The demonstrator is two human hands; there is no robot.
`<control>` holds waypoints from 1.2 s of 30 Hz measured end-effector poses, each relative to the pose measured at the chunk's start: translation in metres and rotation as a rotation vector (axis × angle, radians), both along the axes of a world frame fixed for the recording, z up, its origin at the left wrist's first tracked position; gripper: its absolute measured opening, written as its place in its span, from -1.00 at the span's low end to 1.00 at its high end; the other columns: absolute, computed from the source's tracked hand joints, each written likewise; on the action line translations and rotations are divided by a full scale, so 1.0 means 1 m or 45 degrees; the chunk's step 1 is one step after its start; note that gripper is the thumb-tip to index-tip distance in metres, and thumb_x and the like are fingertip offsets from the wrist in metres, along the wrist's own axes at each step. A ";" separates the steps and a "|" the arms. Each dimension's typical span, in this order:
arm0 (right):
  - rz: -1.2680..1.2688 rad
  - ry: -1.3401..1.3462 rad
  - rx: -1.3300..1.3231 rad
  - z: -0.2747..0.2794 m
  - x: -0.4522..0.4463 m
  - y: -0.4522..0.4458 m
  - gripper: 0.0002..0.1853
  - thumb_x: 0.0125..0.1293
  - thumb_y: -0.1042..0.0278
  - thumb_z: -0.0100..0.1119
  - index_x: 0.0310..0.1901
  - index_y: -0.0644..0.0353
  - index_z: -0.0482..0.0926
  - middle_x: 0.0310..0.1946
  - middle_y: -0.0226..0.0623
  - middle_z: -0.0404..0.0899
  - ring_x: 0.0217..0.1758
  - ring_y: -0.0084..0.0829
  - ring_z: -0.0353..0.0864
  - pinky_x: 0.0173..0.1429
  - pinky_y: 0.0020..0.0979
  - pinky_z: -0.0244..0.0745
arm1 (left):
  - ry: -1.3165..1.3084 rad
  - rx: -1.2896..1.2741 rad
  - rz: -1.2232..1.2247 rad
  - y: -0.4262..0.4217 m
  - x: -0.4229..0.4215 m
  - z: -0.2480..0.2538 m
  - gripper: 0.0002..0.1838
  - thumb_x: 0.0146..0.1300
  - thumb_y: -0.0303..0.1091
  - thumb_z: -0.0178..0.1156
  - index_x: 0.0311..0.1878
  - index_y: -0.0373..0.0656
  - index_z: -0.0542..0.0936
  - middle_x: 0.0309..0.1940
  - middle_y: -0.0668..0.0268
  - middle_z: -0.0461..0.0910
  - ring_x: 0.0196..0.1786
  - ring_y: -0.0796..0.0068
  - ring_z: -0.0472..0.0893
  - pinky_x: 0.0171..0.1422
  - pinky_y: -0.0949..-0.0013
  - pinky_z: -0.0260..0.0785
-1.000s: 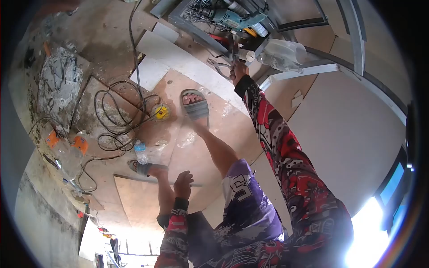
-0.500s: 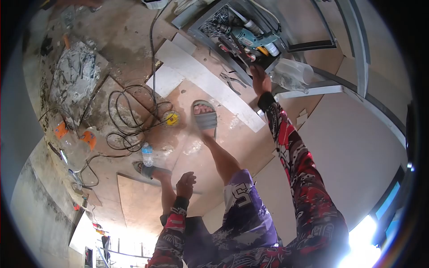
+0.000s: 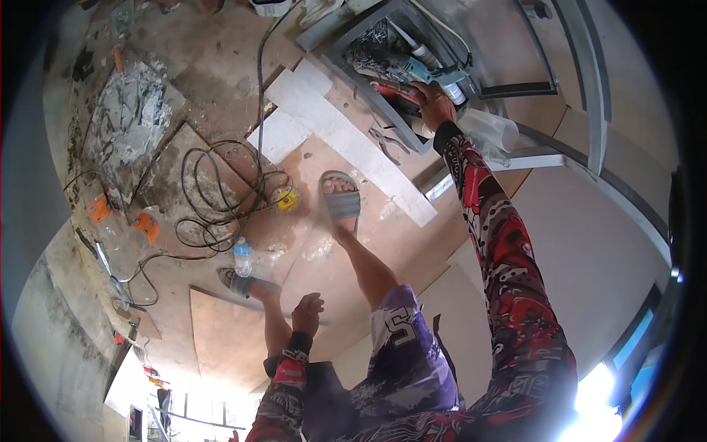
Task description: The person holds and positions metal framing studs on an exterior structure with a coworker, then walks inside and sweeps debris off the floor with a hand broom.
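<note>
My right hand [image 3: 436, 107] reaches into a grey metal tool box [image 3: 412, 135], its fingers bent around or against a long red-and-dark tool [image 3: 396, 91]. The kind of tool is hard to make out, and my fingers partly cover it. Just beyond the fingers lies a teal power drill [image 3: 420, 70], beside a sealant tube [image 3: 425, 54] and a heap of screws or nails [image 3: 361, 55]. Over my lap, my left hand [image 3: 307, 313] hangs with loosely curled fingers and holds nothing.
Pliers [image 3: 388, 145] and white board strips [image 3: 353, 136] lie near the box. A clear plastic container [image 3: 495, 132] stands beside it. On the floor are a coiled black cable [image 3: 213, 195], a yellow disc [image 3: 286, 197], a water bottle [image 3: 242, 258] and a cement-covered board [image 3: 132, 118].
My right hand has moved forward, deeper into the box. The long dark tool that stuck up from it is lower now, and a red part shows. My left hand has barely moved.
</note>
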State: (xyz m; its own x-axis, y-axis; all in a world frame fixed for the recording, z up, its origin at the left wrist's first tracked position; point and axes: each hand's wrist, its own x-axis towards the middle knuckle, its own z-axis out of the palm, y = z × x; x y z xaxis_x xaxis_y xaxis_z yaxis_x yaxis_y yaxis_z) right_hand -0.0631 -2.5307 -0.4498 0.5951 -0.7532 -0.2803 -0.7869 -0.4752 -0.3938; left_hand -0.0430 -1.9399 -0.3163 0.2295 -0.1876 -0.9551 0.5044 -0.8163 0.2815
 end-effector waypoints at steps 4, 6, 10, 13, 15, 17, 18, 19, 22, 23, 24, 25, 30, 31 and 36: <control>0.102 0.006 -0.196 0.012 0.004 -0.001 -0.62 0.46 -0.01 0.11 0.21 -0.14 0.59 -0.06 -0.01 0.54 0.12 0.04 0.59 0.17 -0.02 0.48 | -0.016 -0.013 -0.027 0.001 0.000 0.005 -0.68 0.41 -0.22 0.12 0.08 -0.18 0.66 -0.24 0.26 0.76 -0.27 0.47 0.76 -0.28 0.44 0.54; 0.066 0.020 -0.316 0.025 0.008 -0.003 -0.60 0.47 0.03 0.08 0.27 -0.15 0.53 -0.03 -0.01 0.53 0.16 0.06 0.57 0.21 -0.01 0.47 | -0.027 -0.016 -0.036 0.004 0.000 0.009 -0.69 0.41 -0.23 0.12 0.07 -0.18 0.66 -0.23 0.25 0.75 -0.28 0.46 0.76 -0.25 0.42 0.55; -0.450 0.248 -0.172 0.094 0.014 0.014 -0.53 0.49 0.00 0.01 0.39 -0.24 0.37 0.02 -0.03 0.70 -0.01 0.13 0.68 0.00 0.12 0.54 | -0.102 -0.133 -0.108 0.018 -0.003 0.017 -0.72 0.42 -0.26 0.12 0.04 -0.18 0.66 -0.21 0.25 0.74 -0.30 0.43 0.74 -0.16 0.36 0.59; -0.339 -0.013 -0.098 0.122 -0.012 0.060 -0.59 0.55 -0.06 -0.09 0.21 -0.13 0.61 -0.10 0.05 0.71 -0.11 0.16 0.69 -0.08 0.12 0.55 | -0.287 -0.267 -0.209 0.024 0.000 0.027 -0.75 0.43 -0.27 0.12 0.04 -0.14 0.65 -0.21 0.25 0.73 -0.32 0.40 0.71 -0.12 0.32 0.59; -0.154 -0.278 0.022 0.118 -0.050 0.106 -0.60 0.55 0.14 -0.08 0.12 0.18 0.68 0.03 0.05 0.70 0.13 0.06 0.66 0.25 -0.08 0.51 | -0.264 -0.250 -0.122 0.008 0.012 0.047 -0.74 0.43 -0.25 0.14 0.07 -0.12 0.64 -0.22 0.24 0.73 -0.32 0.39 0.71 -0.13 0.31 0.58; 0.152 -0.286 0.098 0.151 -0.072 0.175 -0.67 0.50 0.44 -0.11 0.09 0.24 0.67 -0.01 -0.06 0.72 0.12 -0.14 0.67 0.30 -0.18 0.48 | -0.349 -0.388 0.042 -0.004 0.028 0.068 -0.69 0.42 -0.18 0.21 0.11 -0.14 0.62 -0.24 0.23 0.73 -0.31 0.38 0.72 -0.11 0.33 0.58; -0.017 -0.170 0.295 0.177 -0.072 0.217 -0.67 0.51 0.43 -0.11 0.11 0.29 0.64 0.05 -0.03 0.68 0.19 -0.14 0.63 0.36 -0.17 0.43 | -0.489 -0.510 0.000 -0.006 0.039 0.070 -0.60 0.42 -0.21 0.22 0.24 -0.15 0.51 -0.18 0.24 0.72 -0.25 0.41 0.73 -0.11 0.37 0.58; 0.036 -0.197 0.439 0.201 -0.072 0.254 -0.64 0.55 0.38 -0.14 0.15 0.31 0.61 0.11 -0.04 0.66 0.25 -0.15 0.59 0.42 -0.15 0.38 | -0.634 -0.627 -0.042 -0.008 0.050 0.073 -0.49 0.43 -0.23 0.23 0.37 -0.16 0.41 -0.11 0.25 0.72 -0.20 0.43 0.74 -0.10 0.40 0.58; -0.010 -0.570 0.929 0.253 -0.070 0.356 -0.67 0.56 0.25 0.02 -0.01 0.35 0.67 -0.02 -0.12 0.72 0.13 -0.35 0.65 0.26 -0.29 0.50 | -0.363 -0.782 0.453 -0.036 0.100 0.145 -0.40 0.43 -0.24 0.24 0.45 -0.17 0.30 -0.03 0.27 0.70 -0.12 0.32 0.76 -0.12 0.34 0.60; 0.026 -0.490 0.917 0.299 -0.053 0.380 -0.67 0.55 0.23 0.05 0.01 0.33 0.67 -0.06 -0.15 0.73 0.09 -0.40 0.65 0.22 -0.32 0.51 | -0.166 -0.846 0.551 -0.032 0.123 0.172 -0.48 0.45 -0.23 0.22 0.37 -0.18 0.35 0.01 0.24 0.68 -0.11 0.28 0.76 -0.18 0.29 0.61; 0.059 -0.406 0.909 0.346 -0.035 0.404 -0.67 0.54 0.20 0.08 0.02 0.32 0.66 -0.10 -0.17 0.73 0.05 -0.45 0.65 0.18 -0.35 0.52 | -0.012 -0.855 0.543 -0.032 0.149 0.201 -0.57 0.47 -0.22 0.20 0.28 -0.19 0.39 -0.02 0.23 0.68 -0.11 0.32 0.76 -0.25 0.31 0.61; -0.047 -0.394 0.935 0.379 -0.019 0.426 -0.69 0.53 0.21 0.09 0.02 0.29 0.67 -0.14 -0.18 0.73 0.00 -0.45 0.66 0.14 -0.35 0.53 | -0.034 -0.895 0.505 -0.023 0.161 0.216 -0.58 0.48 -0.21 0.18 0.27 -0.20 0.40 -0.04 0.23 0.68 -0.12 0.35 0.76 -0.28 0.33 0.60; 0.115 -0.614 0.719 0.436 0.019 0.478 -0.71 0.49 0.22 0.15 -0.01 0.28 0.66 -0.25 -0.19 0.70 -0.16 -0.43 0.68 -0.04 -0.35 0.57 | -0.489 -1.072 0.407 0.021 0.195 0.289 -0.63 0.46 -0.18 0.23 0.16 -0.21 0.46 -0.12 0.27 0.63 -0.17 0.44 0.72 -0.24 0.38 0.60; 0.122 -0.486 0.793 0.447 0.025 0.479 -0.71 0.47 0.22 0.16 -0.01 0.29 0.65 -0.27 -0.19 0.70 -0.18 -0.46 0.67 -0.06 -0.36 0.57 | -0.640 -1.118 0.374 0.028 0.201 0.300 -0.62 0.46 -0.19 0.24 0.17 -0.20 0.46 -0.10 0.26 0.62 -0.13 0.45 0.71 -0.22 0.39 0.59; 0.559 -0.680 0.640 0.456 0.061 0.475 -0.76 0.47 0.22 0.16 -0.06 0.23 0.62 -0.37 -0.23 0.60 -0.28 -0.35 0.61 -0.16 -0.30 0.50 | -0.591 -1.219 0.413 0.046 0.221 0.389 -0.60 0.43 -0.25 0.28 0.19 -0.19 0.40 -0.07 0.23 0.60 -0.05 0.46 0.66 -0.13 0.41 0.57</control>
